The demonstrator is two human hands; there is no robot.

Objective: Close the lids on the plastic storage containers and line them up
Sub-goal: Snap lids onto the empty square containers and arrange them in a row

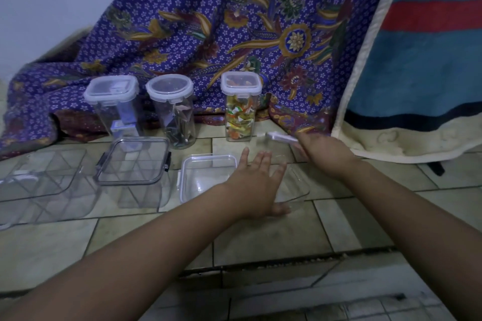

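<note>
Currently left hand [257,185] is resting flat, fingers spread, on the clear container [296,186] ending the front row. Right hand [323,154] is gripping a blurred lid [280,137] just behind it; floor tiles [386,177] are lying open rightward.

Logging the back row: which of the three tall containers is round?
The middle container, cylindrical with a round lid; the left container and right container both have square lids.

The left jar [112,104] stands just left of the middle jar [170,109], the right jar [241,107] well right of it, and the lid [280,137] in the right hand [323,154] farther right. Before the middle jar sits a lidded box [133,161]; front-left, an open box [39,185]; front-right, an open tub [206,177].
</note>
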